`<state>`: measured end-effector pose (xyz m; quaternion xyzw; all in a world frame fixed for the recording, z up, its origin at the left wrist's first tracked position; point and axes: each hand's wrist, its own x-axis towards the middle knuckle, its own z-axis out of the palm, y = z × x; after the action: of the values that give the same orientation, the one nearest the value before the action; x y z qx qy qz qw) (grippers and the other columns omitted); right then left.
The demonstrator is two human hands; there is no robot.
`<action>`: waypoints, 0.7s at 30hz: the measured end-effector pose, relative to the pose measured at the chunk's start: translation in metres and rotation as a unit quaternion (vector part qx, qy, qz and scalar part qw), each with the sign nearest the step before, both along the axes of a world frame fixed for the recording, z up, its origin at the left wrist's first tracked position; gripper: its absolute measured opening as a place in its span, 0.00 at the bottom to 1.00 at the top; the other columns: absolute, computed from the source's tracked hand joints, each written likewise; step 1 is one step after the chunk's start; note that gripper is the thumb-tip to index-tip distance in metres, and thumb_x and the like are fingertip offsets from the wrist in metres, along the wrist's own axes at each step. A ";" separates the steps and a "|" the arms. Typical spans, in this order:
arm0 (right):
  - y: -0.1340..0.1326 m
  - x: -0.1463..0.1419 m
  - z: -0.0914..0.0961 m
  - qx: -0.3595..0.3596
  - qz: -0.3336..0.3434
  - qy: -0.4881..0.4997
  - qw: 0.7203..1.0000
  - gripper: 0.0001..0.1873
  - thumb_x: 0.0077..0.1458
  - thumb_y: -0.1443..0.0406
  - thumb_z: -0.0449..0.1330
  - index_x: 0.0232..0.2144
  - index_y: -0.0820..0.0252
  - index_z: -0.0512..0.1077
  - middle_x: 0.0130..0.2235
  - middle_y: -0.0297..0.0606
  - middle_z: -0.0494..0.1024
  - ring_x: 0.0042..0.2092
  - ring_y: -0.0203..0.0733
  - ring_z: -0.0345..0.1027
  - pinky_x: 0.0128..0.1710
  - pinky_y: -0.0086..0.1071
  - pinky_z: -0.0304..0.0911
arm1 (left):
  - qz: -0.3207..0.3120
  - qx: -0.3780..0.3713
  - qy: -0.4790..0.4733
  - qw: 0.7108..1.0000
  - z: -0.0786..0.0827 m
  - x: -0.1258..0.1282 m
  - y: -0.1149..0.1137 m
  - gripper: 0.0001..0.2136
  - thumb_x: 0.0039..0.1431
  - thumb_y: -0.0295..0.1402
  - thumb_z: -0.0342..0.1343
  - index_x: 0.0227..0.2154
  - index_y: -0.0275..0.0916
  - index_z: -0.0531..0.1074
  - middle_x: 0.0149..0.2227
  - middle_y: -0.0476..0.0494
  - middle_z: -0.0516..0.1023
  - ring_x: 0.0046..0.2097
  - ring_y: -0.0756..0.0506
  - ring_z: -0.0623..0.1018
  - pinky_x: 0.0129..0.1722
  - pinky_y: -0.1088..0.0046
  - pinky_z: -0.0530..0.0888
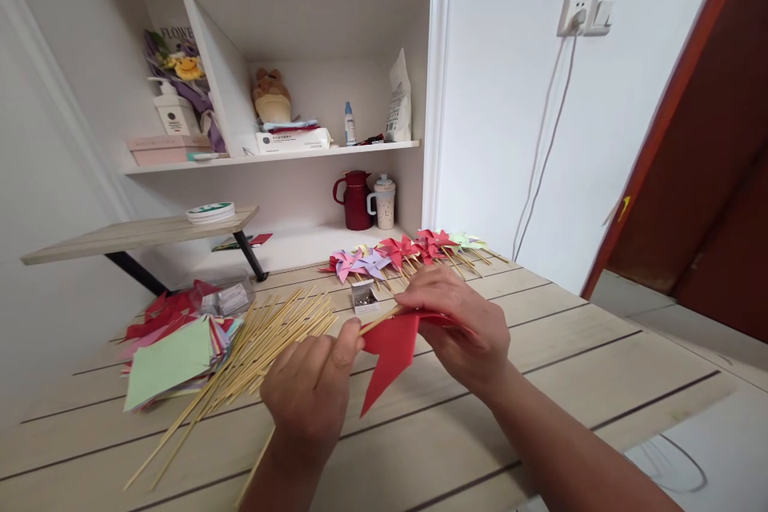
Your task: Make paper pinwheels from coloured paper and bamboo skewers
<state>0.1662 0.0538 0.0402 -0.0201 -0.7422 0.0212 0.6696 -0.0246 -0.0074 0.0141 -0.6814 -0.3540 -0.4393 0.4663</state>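
My left hand (309,392) is closed around a thin wooden stick (378,321), which slants up to the right. The stick's lower end shows below my left wrist. My right hand (465,328) grips a red paper pinwheel (393,352) at the stick's upper end, its fingers over the top. One pointed blade hangs down between my hands; the pinwheel's centre is hidden by my right hand. Just beyond them stands a small open box (364,300) with tiny metal pins in it.
Loose sticks (270,344) lie left of my hands, beside stacked coloured paper (171,364). Finished pinwheels (399,252) lie along the back of the slatted table (576,360). A raised wooden stand (144,232) is at the left; a red jug (358,204) and a cup (385,204) stand behind.
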 end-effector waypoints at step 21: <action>-0.002 0.000 0.002 -0.005 -0.041 -0.005 0.999 0.12 0.59 0.75 0.61 0.42 0.56 0.77 0.31 0.37 0.79 0.34 0.42 0.72 0.36 0.39 0.71 | 0.004 -0.008 -0.014 1.000 -0.002 0.003 0.000 0.05 0.67 0.27 0.56 0.44 0.36 0.73 0.22 0.52 0.73 0.23 0.51 0.70 0.27 0.71 0.64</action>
<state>0.1663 0.0521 0.0426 -0.0535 -0.7439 -0.0026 0.6661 -0.0218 -0.0078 0.0121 -0.6776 -0.3666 -0.4444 0.4572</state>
